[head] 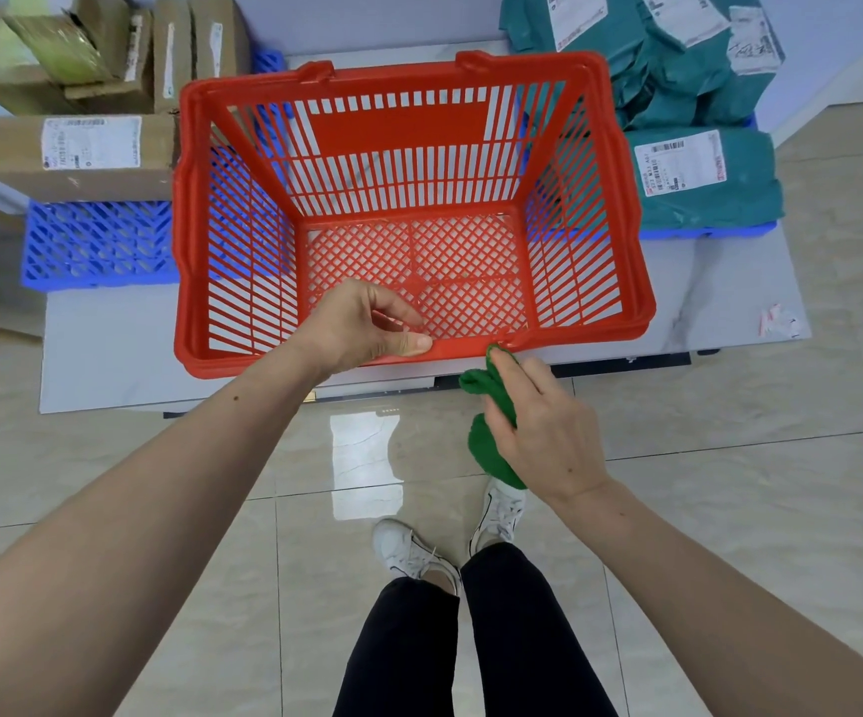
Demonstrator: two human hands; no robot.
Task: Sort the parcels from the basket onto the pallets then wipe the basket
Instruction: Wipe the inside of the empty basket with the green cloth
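A red slatted plastic basket (pixel 188 209) stands on the low table with nothing inside it. My left hand (pixel 362 323) grips its near rim, thumb on top and fingers inside. A bunched green cloth (pixel 488 447) is in my right hand (pixel 538 421), its top end pressed against the near rim right of centre. Brown cardboard boxes (pixel 82 152) are stacked on the blue pallet (pixel 98 245) at the left. Teal bagged parcels (pixel 703 173) with white labels are piled at the right on another blue pallet (pixel 714 231).
The grey table (pixel 108 349) ends just in front of the basket, its near edge above the glossy tiled floor (pixel 263 458). A small red and white scrap (pixel 778 320) lies near the table's right corner. My legs and white shoes (pixel 413 551) stand below.
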